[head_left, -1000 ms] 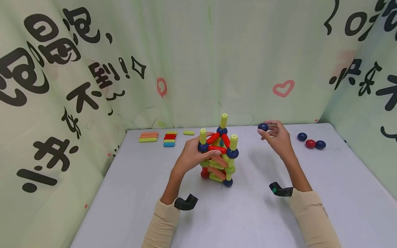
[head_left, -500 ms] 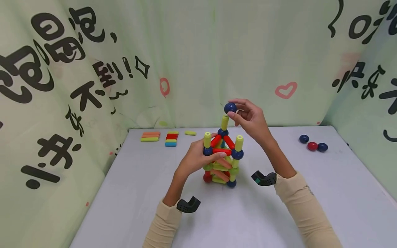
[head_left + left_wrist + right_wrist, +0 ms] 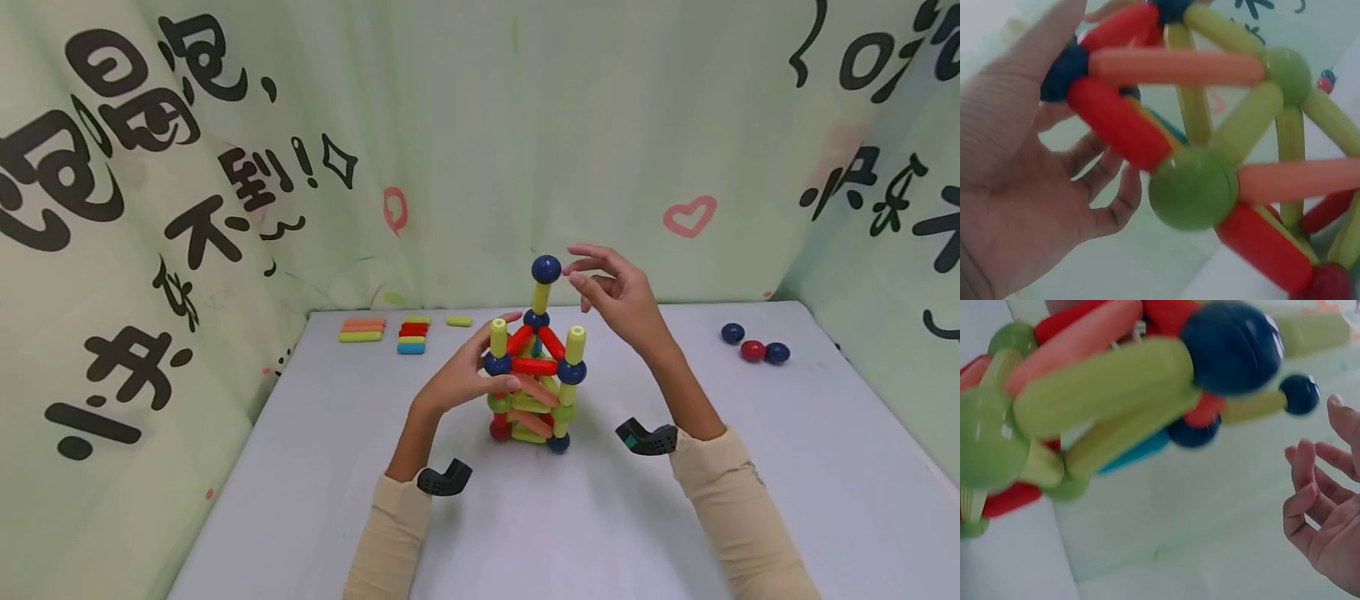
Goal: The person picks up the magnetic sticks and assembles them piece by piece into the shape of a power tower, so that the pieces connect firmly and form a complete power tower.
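Tower (image 3: 534,375): mid-tabletop (image 3: 315,467), blue ball (image 3: 546,269) atop the rear post. Left hand (image 3: 465,375): fingers loosely straight, steadying the tower. Right hand (image 3: 618,292): fingers released, just beside the ball. Step, as judged: capping posts; next calls for another ball (image 3: 732,333).

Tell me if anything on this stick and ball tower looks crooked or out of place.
Nothing stands out. The tower stands upright on the table, and the dark blue ball sits centred on the top yellow stick. The left hand rests against the tower's side; the right hand is just clear of the ball.
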Motion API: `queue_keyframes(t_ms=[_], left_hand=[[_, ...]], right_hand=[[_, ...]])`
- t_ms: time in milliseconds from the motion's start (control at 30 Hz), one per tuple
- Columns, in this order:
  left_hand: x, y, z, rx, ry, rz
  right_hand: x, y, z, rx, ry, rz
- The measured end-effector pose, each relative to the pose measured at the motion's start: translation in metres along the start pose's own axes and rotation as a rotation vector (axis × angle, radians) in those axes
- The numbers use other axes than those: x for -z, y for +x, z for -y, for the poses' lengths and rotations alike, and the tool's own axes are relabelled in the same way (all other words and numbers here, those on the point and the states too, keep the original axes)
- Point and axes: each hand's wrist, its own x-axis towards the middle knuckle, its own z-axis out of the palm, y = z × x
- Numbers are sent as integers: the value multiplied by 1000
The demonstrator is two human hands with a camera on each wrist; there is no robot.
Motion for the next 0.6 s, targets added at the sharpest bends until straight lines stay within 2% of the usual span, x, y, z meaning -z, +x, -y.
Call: queue_keyframes(t_ms=[100, 167, 233, 267, 333, 400, 500, 600], left_hand=[[2, 2, 15, -21, -47, 79], [1, 4, 26, -41, -102, 151], [-3, 9, 38, -102, -192, 255], [-5, 11, 44, -123, -235, 285], [-10, 15, 54, -153, -320, 318], [-14, 19, 62, -168, -389, 324], [-18, 20, 67, -159, -436, 267], [-20, 21, 68, -173, -457, 259]], right_hand=[[17, -12, -3, -37, -26, -116], [32, -19, -17, -85, -43, -221], [50, -26, -44, -148, -79, -343], [60, -30, -59, -194, -113, -406], [80, -38, -92, -287, -182, -521], [99, -50, -118, -391, -292, -609], [125, -69, -146, -504, -451, -643], [148, -87, -165, -599, -559, -557]])
